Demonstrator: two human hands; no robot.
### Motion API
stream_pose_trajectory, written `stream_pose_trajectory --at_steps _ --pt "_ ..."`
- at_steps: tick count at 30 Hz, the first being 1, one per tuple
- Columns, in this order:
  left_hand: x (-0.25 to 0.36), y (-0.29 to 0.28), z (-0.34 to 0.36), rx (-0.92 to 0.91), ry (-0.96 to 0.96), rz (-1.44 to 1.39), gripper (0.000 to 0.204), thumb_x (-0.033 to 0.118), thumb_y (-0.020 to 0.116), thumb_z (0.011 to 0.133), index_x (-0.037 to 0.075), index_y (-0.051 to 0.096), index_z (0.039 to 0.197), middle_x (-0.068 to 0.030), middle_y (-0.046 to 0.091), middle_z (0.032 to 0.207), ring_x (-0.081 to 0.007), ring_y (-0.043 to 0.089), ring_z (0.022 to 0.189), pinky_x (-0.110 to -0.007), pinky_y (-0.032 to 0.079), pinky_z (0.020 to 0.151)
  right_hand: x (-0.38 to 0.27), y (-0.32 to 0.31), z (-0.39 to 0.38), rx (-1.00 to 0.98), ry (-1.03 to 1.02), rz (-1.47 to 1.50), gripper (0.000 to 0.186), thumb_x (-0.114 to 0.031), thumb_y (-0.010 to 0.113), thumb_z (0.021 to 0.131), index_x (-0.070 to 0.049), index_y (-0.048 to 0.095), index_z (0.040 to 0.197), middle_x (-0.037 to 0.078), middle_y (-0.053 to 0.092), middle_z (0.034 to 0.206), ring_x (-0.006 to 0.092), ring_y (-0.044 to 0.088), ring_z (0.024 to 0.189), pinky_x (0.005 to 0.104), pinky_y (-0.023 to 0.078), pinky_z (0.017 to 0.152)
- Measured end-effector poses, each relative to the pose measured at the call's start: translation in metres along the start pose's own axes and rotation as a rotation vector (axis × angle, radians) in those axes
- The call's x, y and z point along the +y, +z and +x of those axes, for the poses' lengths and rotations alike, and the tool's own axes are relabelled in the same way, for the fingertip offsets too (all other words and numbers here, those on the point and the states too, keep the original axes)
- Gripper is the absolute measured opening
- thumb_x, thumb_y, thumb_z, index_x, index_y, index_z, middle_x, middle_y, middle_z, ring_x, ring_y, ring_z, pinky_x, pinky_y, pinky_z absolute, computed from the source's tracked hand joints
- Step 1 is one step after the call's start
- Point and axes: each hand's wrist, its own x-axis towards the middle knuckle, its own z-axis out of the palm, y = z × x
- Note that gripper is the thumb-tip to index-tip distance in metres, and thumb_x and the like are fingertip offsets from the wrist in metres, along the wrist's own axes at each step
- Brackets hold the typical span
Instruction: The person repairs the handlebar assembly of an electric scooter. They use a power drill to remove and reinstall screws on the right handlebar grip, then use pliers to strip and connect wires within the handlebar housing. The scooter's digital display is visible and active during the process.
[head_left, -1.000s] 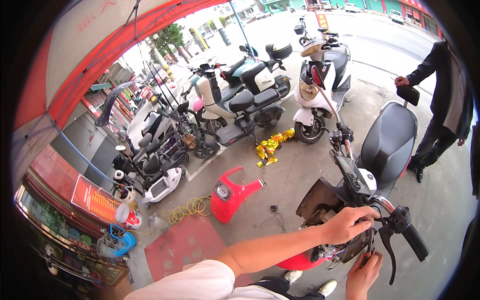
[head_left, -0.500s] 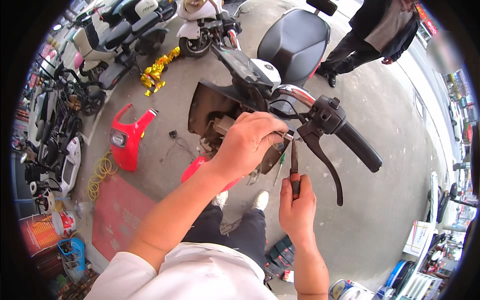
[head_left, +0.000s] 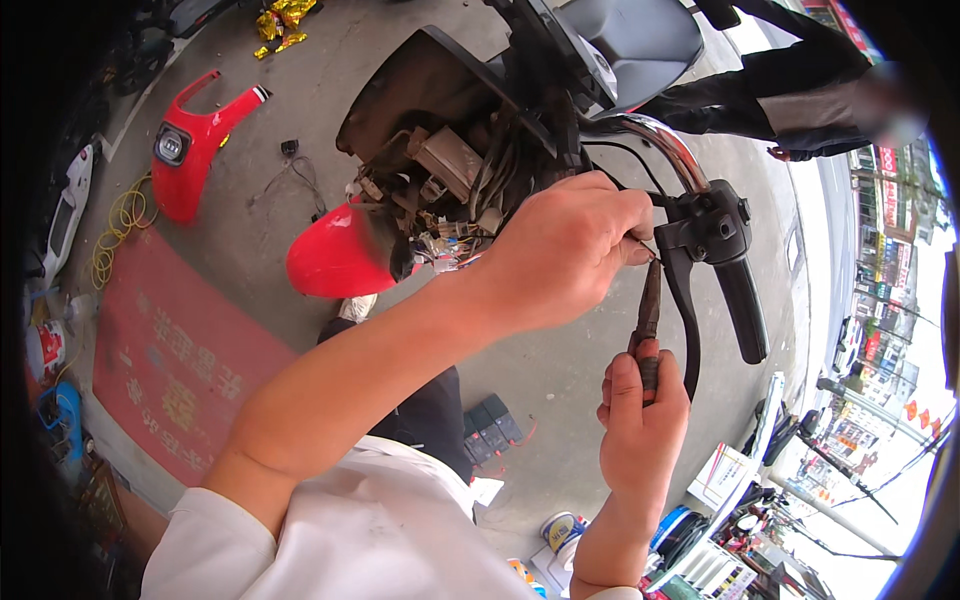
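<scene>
My right hand is closed round the grips of long-nose pliers, whose jaws point up beside the brake lever. Their tip meets the fingertips of my left hand, pinched together beside the lever's pivot; what they hold is too small to make out. The black brake lever curves down alongside the pliers. Above it is the switch housing with the black handlebar grip, on a chrome handlebar. Left of my left hand, the scooter's front is open, showing wiring and a metal box.
A red fender sits below the wiring. On the ground lie a red front panel, a yellow coiled hose, a red mat and dark battery blocks. A person stands at the upper right, beyond the seat.
My view has turned and come nearer the handlebar, so the scooter looks larger. A small shiny metal piece at my left fingertips no longer shows. Both hands stay at the lever pivot.
</scene>
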Motion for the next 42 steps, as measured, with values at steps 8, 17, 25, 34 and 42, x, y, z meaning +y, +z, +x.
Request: stream_pose_trajectory --at_steps 8,17,25,34,42 --pt "0.004 0.001 -0.010 0.085 -0.175 -0.155 0.022 -0.010 0.068 0.085 0.001 0.050 0.091 -0.0126 0.059 0.084 -0.0270 0.066 0.078 -0.037 0.052 0.068 -0.053 -0.026 -0.009 -0.126 0.157 -0.046 0.026 -0.023 0.061 0.104 -0.002 0.056 0.091 -0.002 0.050 0.065 0.0053 0.042 0.057 0.0255 0.035 0.051" --pt "0.011 -0.005 -0.017 0.120 -0.190 -0.117 0.021 -0.008 0.066 0.087 0.003 0.048 0.089 -0.0118 0.058 0.085 -0.0318 0.061 0.078 -0.043 0.048 0.069 -0.092 -0.043 -0.009 -0.237 0.240 -0.147 0.022 -0.021 0.060 0.105 -0.001 0.057 0.097 -0.002 0.054 0.068 0.0028 0.045 0.057 0.0214 0.036 0.050" --pt "0.007 -0.008 -0.034 0.261 -0.064 -0.150 0.019 0.006 0.070 0.092 0.003 0.054 0.103 -0.0139 0.064 0.095 -0.0321 0.063 0.086 -0.039 0.052 0.076 -0.107 -0.047 -0.005 -0.292 0.288 -0.182 0.021 -0.021 0.057 0.106 -0.002 0.055 0.097 0.000 0.057 0.077 0.0044 0.050 0.063 0.0217 0.041 0.050" --pt "0.022 -0.002 -0.002 0.222 -1.080 -1.371 0.036 0.032 0.058 0.103 -0.003 0.065 0.103 -0.0133 0.070 0.098 -0.0244 0.073 0.091 -0.037 0.059 0.087 -0.109 -0.034 -0.009 -0.266 0.287 -0.189 0.019 -0.019 0.055 0.106 -0.003 0.053 0.097 -0.001 0.054 0.075 0.0037 0.047 0.061 0.0220 0.040 0.051" --pt "0.029 -0.015 -0.005 0.234 -1.160 -1.333 0.024 0.020 0.054 0.103 -0.002 0.064 0.103 -0.0169 0.073 0.098 -0.0286 0.075 0.091 -0.042 0.060 0.089 -0.125 -0.049 0.004 -0.344 0.336 -0.275 0.021 -0.020 0.056 0.106 -0.003 0.053 0.094 0.001 0.057 0.075 0.0046 0.048 0.060 0.0225 0.039 0.050"
